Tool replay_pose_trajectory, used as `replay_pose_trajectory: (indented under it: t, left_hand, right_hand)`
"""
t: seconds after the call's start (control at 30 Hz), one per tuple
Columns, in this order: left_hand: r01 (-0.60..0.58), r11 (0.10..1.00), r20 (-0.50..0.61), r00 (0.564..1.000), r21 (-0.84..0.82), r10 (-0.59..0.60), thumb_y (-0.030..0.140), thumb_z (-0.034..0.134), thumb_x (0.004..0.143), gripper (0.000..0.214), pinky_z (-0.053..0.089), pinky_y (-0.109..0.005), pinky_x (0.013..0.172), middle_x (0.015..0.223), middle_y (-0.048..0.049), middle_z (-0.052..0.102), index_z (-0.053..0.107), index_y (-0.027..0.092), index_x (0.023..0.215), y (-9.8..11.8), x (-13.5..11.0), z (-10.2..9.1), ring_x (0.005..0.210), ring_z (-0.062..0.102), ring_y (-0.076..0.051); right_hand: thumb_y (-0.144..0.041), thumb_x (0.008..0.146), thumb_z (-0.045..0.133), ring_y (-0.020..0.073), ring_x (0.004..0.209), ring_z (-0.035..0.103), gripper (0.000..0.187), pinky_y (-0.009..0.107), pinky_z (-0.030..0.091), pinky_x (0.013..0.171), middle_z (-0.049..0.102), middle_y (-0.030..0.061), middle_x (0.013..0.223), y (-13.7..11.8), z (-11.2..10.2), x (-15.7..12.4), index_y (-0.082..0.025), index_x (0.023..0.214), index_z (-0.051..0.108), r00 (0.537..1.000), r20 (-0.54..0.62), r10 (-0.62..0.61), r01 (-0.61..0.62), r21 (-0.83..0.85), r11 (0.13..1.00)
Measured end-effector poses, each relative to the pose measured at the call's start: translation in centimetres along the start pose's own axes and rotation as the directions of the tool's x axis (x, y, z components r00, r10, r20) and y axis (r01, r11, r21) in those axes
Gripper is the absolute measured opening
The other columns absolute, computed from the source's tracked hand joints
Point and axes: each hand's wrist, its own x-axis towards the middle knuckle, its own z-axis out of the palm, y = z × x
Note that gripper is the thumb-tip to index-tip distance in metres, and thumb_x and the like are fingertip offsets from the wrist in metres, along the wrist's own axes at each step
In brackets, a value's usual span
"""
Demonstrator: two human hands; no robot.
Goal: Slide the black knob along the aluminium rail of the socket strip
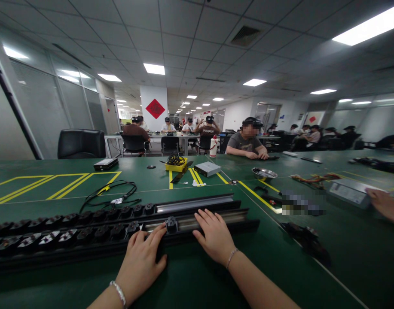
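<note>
Two long black rail tracks lie side by side on the green table, each holding a row of round black socket modules. On the front rail track (209, 224), my left hand (145, 255) rests its stretched fingertips, thumb apart, by a single socket module (171, 223) that stands away from the row. A nearby socket module (132, 228) at the row's right end sits just behind those fingers. My right hand (214, 236) lies with fingers spread over the same track, right of the single module. The rear rail track (197, 203) runs behind, touched by neither hand.
A black cable (126, 183) lies behind the tracks. Farther back are a yellow box (176, 165) with cables, a grey metal box (207, 168) and a metal bowl (264, 173). At right, another person's hand (385, 206) touches a silver power supply (349, 193). A co-worker (246, 143) sits opposite.
</note>
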Motion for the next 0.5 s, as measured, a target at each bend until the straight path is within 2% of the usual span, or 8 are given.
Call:
replay_pose_trajectory:
  t: [0.5]
  left_hand:
    - [-0.011,1.0,-0.001,1.0,-0.005,0.011,0.028,0.048,0.069,0.05,0.028,-0.04,0.092,0.13,0.0025,0.046,0.044,0.028,0.119,0.03,0.0,-0.29,0.096,0.048,-0.022]
  right_hand:
    - [-0.051,0.086,0.025,0.0205,0.127,0.025,0.053,0.04,0.014,0.102,0.034,0.0025,0.138,-0.06,-0.14,0.05,-0.026,0.131,0.037,1.0,0.009,0.004,-0.004,0.009,1.0]
